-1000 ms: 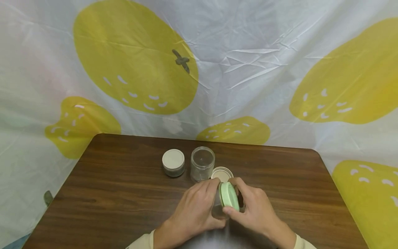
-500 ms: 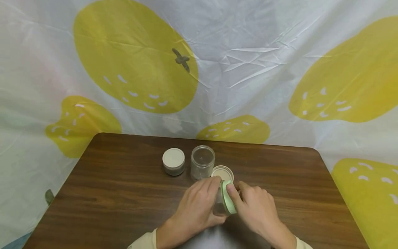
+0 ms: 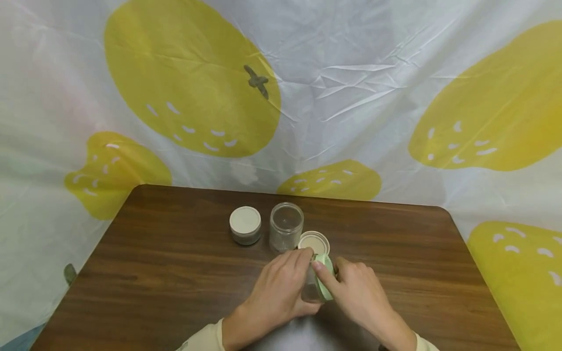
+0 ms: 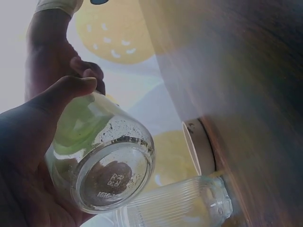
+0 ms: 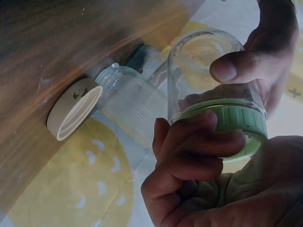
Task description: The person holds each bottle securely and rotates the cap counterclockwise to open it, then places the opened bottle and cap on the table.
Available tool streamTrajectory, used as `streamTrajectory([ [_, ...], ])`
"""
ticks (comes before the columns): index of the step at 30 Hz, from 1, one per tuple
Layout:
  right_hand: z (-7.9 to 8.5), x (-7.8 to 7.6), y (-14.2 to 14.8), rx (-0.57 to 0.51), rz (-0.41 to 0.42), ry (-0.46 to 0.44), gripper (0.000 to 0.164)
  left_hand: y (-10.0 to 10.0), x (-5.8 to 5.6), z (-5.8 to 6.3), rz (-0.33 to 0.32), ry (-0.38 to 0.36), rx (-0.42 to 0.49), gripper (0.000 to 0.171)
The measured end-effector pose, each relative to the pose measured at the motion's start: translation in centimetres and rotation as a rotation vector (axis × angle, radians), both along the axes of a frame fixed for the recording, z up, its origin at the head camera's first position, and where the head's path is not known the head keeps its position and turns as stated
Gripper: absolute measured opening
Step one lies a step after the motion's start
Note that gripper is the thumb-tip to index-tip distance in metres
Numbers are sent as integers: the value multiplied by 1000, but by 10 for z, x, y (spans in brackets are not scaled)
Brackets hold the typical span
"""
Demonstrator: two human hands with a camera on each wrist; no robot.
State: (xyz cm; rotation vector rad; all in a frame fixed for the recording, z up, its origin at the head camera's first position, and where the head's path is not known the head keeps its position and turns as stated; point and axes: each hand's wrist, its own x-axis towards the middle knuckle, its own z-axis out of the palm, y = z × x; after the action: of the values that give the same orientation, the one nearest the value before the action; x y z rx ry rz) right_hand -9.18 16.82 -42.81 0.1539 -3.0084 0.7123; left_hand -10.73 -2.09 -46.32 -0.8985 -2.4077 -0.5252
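A clear glass jar (image 3: 310,290) with a light green lid (image 3: 326,285) lies tilted on its side between the hands, held up over the table. My left hand (image 3: 278,290) grips the jar's body, thumb below and fingers over it. My right hand (image 3: 362,292) grips the lid, with its thumb on top and its fingers curled round the ribbed edge (image 5: 241,118) in the right wrist view. The lid sits on the jar's mouth. Raised lettering and dark specks show on the jar's base (image 4: 113,179) in the left wrist view.
Just beyond the hands, a cream lid (image 3: 314,242) lies inside up on the brown table (image 3: 175,273). Next to it stands a lidless ribbed clear jar (image 3: 286,228). Left of that is a short jar with a white lid (image 3: 245,224). A lemon-print cloth (image 3: 342,117) hangs behind the table.
The right hand has shifted its hold on the green lid, its thumb moving from the lid's near edge to its top. The left hand keeps its grip on the jar.
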Motion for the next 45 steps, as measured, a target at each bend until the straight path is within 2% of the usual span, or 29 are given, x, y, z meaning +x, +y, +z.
streamTrajectory([
  [3,-3,0,1,-24,25,5,50,0,0,1,0,11,-9,85],
  [8,-6,1,3,-51,69,65,45,1,-2,4,7,43,-30,80],
  [13,-10,0,5,-54,99,116,42,0,-4,5,10,68,-39,82],
  [20,-15,-2,6,-72,155,178,38,-2,-4,4,3,54,-36,86],
  [24,-20,-3,10,-77,216,239,35,-4,-4,5,-5,28,-30,88],
  [30,-27,-6,17,-47,319,354,54,-7,-4,6,-22,-31,-17,89],
  [40,-30,-10,24,-29,410,404,63,-8,-4,6,-26,-28,-25,85],
  [45,-29,-9,26,-13,424,422,67,-8,-4,5,-27,-28,-33,86],
])
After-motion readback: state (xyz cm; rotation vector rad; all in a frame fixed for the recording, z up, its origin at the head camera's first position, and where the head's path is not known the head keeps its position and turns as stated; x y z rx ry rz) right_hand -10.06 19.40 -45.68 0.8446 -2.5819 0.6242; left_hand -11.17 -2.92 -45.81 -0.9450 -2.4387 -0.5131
